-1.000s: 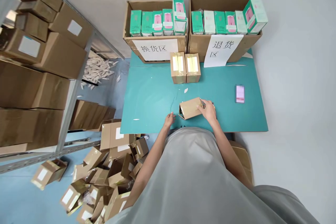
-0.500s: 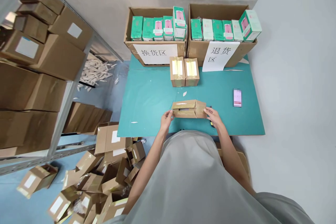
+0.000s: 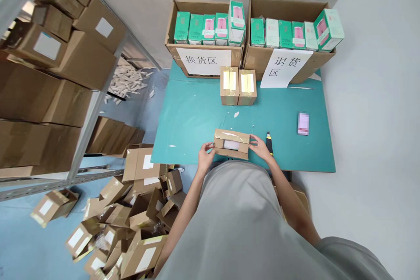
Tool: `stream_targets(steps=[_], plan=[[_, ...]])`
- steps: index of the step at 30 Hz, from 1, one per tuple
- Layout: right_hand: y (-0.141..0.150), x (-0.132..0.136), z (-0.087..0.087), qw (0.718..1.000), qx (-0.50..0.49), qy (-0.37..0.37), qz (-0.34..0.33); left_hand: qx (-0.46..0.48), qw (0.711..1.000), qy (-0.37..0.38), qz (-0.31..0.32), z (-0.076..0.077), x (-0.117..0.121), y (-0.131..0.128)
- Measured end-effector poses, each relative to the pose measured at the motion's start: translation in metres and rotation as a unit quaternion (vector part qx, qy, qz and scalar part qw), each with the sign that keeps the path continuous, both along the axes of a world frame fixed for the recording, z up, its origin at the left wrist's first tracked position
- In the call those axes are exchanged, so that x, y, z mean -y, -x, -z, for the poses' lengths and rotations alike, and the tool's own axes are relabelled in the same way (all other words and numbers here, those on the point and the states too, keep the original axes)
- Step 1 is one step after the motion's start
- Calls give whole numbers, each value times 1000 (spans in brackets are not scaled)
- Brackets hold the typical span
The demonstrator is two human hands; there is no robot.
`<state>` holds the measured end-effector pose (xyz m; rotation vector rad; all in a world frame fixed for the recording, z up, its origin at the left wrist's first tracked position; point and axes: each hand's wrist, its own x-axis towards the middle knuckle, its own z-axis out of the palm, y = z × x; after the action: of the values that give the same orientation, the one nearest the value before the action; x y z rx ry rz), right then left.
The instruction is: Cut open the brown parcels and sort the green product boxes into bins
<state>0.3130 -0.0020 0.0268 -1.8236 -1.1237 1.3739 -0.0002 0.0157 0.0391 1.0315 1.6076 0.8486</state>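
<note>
A small cardboard box (image 3: 232,135) lies near the front edge of the green table, its taped top flaps parted. Something pale shows through the gap; its kind I cannot make out. My left hand (image 3: 205,156) grips the box's left end with thumb and fingers. At the right end, my right hand (image 3: 260,146) has its fingers on the side of the same box. A black and yellow utility knife (image 3: 269,143) lies on the table just right of my right hand.
Two taped cartons (image 3: 229,92) stand behind the box. Large cartons (image 3: 170,39) with paper signs hold green and white boxes at the back. A phone (image 3: 303,123) lies at right. Shelving (image 3: 95,118) stands left, with opened cartons (image 3: 144,258) heaped on the floor.
The box has shifted slightly nearer to me and its flaps have parted wider, showing the pale contents. My right hand has moved left of the knife, which now shows in full.
</note>
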Motion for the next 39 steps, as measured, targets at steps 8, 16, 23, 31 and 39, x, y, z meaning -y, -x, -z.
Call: stream_targets(steps=[8, 16, 23, 31, 39], plan=[[6, -13, -32, 965, 212, -89, -129, -63, 995, 2, 79, 8, 7, -1], [20, -71, -48, 932, 344, 47, -104, -239, 930, -54, 275, -3, -1, -1], [65, -64, -75, 857, 445, -11, -260, -292, 812, -186, 471, -7, -13, -32], [73, -34, -95, 825, 433, -3, -363, -318, 772, -208, 510, -21, -11, -31], [26, 6, -102, 855, 445, 78, -257, -330, 848, -168, 378, -27, -16, 19]])
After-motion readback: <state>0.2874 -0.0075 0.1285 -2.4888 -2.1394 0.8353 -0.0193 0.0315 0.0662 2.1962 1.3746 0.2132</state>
